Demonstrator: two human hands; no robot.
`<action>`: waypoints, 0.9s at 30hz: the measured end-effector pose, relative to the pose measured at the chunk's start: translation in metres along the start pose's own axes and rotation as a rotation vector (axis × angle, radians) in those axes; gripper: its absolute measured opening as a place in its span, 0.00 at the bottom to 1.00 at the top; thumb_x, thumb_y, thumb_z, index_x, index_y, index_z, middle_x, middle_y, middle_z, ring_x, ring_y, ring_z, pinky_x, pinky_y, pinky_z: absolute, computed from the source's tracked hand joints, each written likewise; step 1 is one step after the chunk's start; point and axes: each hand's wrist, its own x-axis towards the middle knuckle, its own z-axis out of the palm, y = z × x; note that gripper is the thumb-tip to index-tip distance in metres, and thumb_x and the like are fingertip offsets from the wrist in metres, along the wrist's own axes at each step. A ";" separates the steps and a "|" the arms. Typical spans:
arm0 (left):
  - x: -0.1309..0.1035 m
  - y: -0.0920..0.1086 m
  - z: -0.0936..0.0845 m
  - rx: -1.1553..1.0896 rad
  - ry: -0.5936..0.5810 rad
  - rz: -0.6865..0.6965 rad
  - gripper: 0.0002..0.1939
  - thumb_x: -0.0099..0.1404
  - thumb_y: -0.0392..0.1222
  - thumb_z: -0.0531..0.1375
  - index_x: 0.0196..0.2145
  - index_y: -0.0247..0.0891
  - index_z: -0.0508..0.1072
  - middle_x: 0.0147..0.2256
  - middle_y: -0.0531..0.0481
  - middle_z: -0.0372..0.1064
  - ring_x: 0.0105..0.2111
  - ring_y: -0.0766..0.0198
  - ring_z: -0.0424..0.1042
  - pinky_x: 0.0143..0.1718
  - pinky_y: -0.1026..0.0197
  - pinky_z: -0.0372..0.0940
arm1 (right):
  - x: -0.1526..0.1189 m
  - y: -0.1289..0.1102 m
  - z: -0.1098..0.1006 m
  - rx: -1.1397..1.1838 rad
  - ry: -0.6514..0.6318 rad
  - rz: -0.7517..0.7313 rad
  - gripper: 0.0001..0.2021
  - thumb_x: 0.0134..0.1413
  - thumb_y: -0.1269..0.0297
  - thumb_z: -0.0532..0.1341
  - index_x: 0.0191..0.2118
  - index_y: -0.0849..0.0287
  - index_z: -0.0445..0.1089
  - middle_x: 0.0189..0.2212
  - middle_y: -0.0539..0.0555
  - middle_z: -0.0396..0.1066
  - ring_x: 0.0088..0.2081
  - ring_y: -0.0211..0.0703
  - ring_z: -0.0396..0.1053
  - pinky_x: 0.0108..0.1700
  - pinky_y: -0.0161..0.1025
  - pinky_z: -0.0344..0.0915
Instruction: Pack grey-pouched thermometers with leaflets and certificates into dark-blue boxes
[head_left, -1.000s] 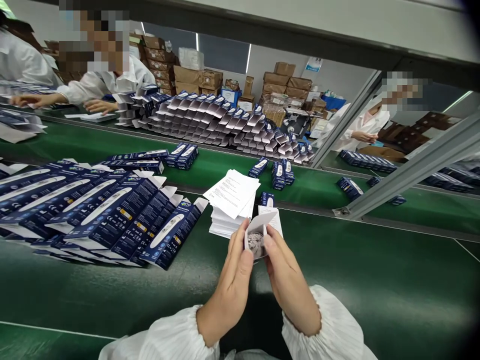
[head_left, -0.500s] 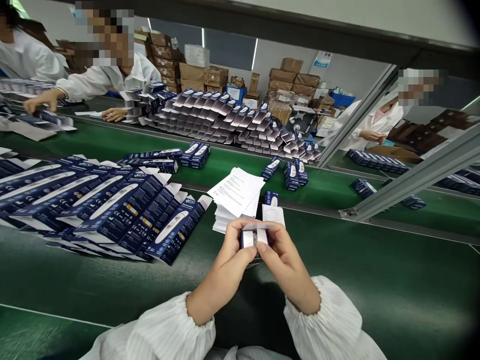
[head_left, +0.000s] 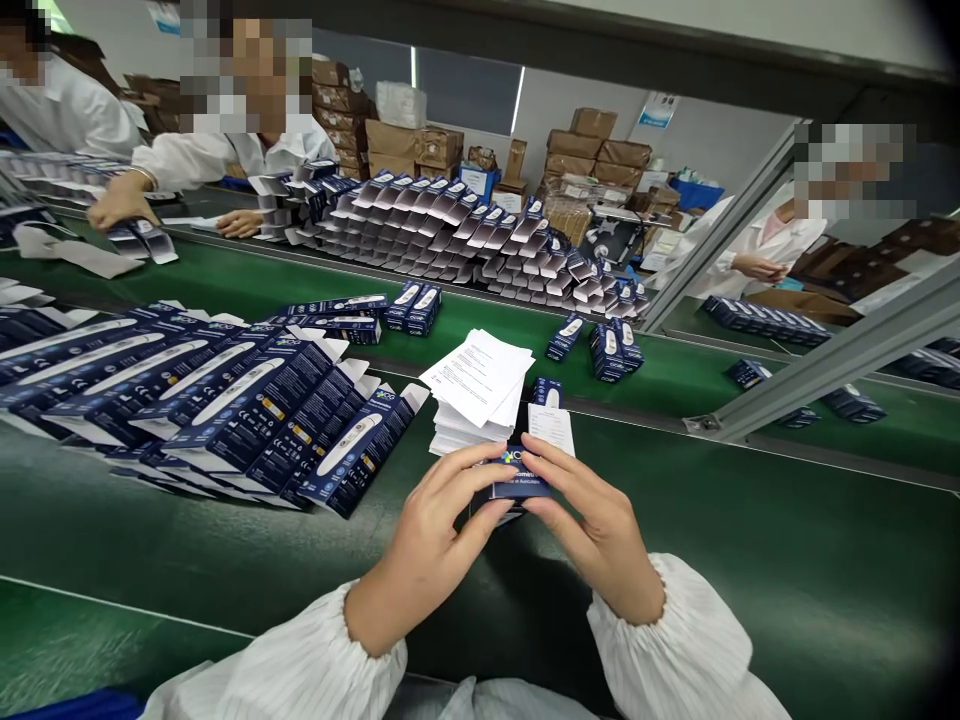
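A dark blue box (head_left: 519, 483) stands upright between my hands, its printed end flap folded over the top. My left hand (head_left: 439, 530) grips its left side, fingertips on the top edge and thumb at the near edge. On the right side, my right hand (head_left: 600, 520) holds it the same way. Just behind the box lies a stack of printed white sheets (head_left: 480, 380). Beside the stack, a small folded leaflet (head_left: 551, 430) rests against another blue box (head_left: 547, 392). The lower part of the held box is mostly hidden by my hands.
Many blue boxes (head_left: 217, 410) with open flaps are piled on the left. Several closed boxes (head_left: 615, 350) sit on the green belt (head_left: 487, 318) beyond. A metal post (head_left: 810, 340) slants at the right. A co-worker's hand (head_left: 124, 200) handles boxes across the belt.
The box's white inner flaps were showing under my thumbs; now the blue printed flap covers them. My fingers have spread along its edges. The co-worker's hand has shifted, and the view has moved slightly.
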 end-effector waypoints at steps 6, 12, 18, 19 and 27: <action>0.003 0.013 -0.001 -0.197 0.058 -0.204 0.08 0.62 0.37 0.56 0.40 0.45 0.67 0.49 0.53 0.61 0.51 0.66 0.61 0.52 0.60 0.60 | 0.000 -0.007 -0.003 0.109 0.024 0.098 0.09 0.55 0.68 0.57 0.43 0.54 0.65 0.53 0.55 0.63 0.53 0.48 0.62 0.51 0.48 0.64; 0.001 0.004 -0.005 -0.098 0.012 -0.038 0.09 0.61 0.34 0.57 0.39 0.45 0.69 0.50 0.53 0.61 0.51 0.64 0.62 0.52 0.58 0.61 | -0.003 -0.003 -0.005 -0.025 -0.024 -0.096 0.15 0.54 0.73 0.56 0.47 0.52 0.62 0.56 0.55 0.58 0.55 0.47 0.59 0.52 0.50 0.64; -0.002 0.000 -0.003 -0.042 0.019 0.004 0.11 0.61 0.33 0.56 0.41 0.45 0.66 0.52 0.52 0.59 0.52 0.64 0.61 0.51 0.59 0.61 | -0.001 -0.003 -0.003 -0.139 -0.024 -0.239 0.22 0.53 0.78 0.56 0.52 0.51 0.58 0.58 0.56 0.54 0.57 0.49 0.55 0.53 0.53 0.63; -0.002 -0.001 -0.002 -0.052 0.013 -0.013 0.11 0.61 0.34 0.56 0.42 0.45 0.65 0.53 0.52 0.58 0.52 0.64 0.60 0.51 0.59 0.61 | -0.001 -0.003 -0.003 -0.162 -0.028 -0.262 0.24 0.53 0.78 0.56 0.53 0.51 0.57 0.58 0.56 0.54 0.58 0.49 0.54 0.53 0.54 0.63; 0.002 -0.007 0.003 -0.227 -0.172 -0.361 0.33 0.59 0.41 0.58 0.58 0.53 0.48 0.49 0.50 0.61 0.41 0.62 0.67 0.42 0.58 0.65 | 0.000 -0.005 -0.019 -0.424 -0.125 -0.332 0.14 0.54 0.72 0.57 0.47 0.54 0.63 0.55 0.58 0.59 0.58 0.51 0.54 0.52 0.56 0.62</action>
